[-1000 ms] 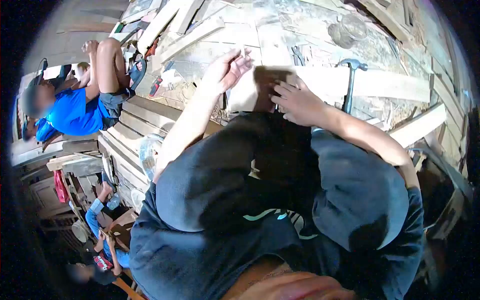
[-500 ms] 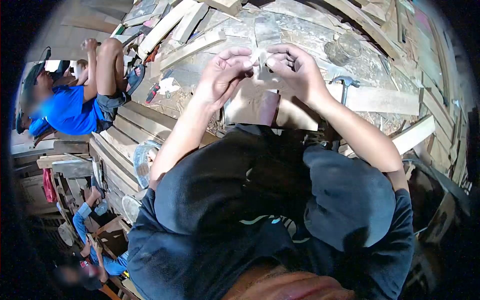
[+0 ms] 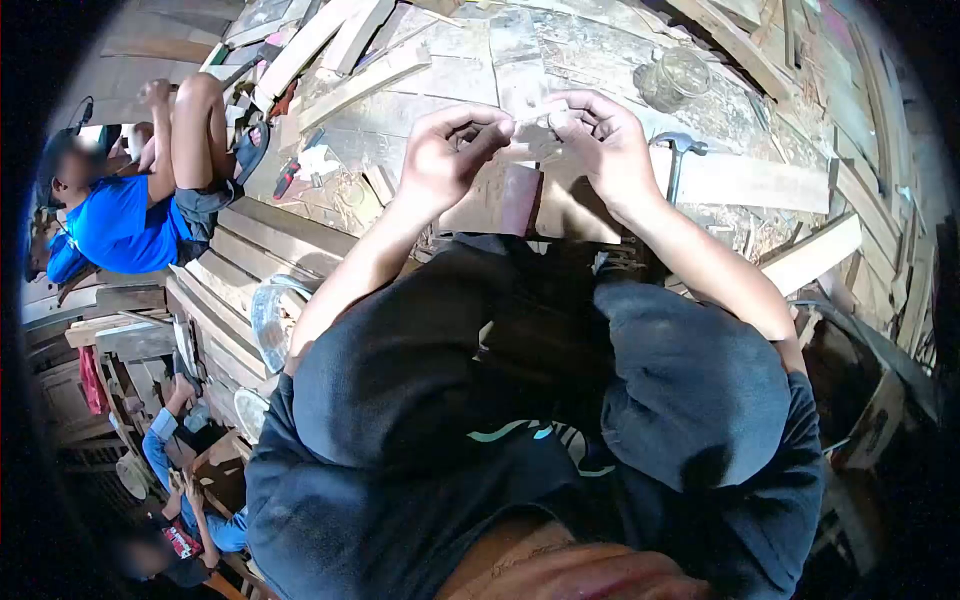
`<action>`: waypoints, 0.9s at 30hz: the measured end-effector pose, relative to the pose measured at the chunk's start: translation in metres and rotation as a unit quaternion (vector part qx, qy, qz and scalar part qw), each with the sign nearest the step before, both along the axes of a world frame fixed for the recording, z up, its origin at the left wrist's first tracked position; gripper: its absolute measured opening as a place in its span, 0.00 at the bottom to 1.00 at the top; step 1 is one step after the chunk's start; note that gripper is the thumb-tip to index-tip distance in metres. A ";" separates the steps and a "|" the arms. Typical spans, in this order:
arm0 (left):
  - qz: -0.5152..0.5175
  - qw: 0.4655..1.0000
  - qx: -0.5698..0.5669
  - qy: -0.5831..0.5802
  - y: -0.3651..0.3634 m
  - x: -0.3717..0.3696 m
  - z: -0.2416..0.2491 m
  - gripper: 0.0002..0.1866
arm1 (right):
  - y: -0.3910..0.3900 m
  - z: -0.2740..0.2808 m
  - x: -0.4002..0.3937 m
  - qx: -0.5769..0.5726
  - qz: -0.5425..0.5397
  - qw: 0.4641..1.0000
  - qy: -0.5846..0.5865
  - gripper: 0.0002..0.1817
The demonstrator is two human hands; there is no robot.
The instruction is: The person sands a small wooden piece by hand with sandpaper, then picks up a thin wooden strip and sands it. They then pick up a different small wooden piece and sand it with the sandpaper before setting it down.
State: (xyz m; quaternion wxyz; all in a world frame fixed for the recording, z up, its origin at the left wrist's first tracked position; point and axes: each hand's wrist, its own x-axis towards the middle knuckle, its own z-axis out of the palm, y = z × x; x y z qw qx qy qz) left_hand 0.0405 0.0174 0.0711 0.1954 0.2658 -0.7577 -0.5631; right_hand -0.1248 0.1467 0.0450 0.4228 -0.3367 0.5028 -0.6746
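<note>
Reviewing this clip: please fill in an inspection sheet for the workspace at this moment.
Surface: wooden boards, strewn with debris.
Job's things: small pale piece at the fingertips, blurred; reddish-brown block nearer the knees.
Clutter: hammer and see-through container to the right; red-and-black tool to the left; loose timber.
Hands: right hand seems to pinch the piece; left hand has fingers bent beside it, grip unclear.
Cables: nothing seen clearly.
Surroundings: person in blue shirt and another person, both at left.

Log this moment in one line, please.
right hand: pinching small pale piece | left hand: close beside it, grip unclear | hammer: lying unheld
</note>
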 end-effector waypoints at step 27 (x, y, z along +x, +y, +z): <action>0.016 0.989 -0.136 0.047 -0.003 0.002 -0.009 0.09 | 0.000 -0.010 0.006 -0.037 -0.007 0.999 0.007 0.13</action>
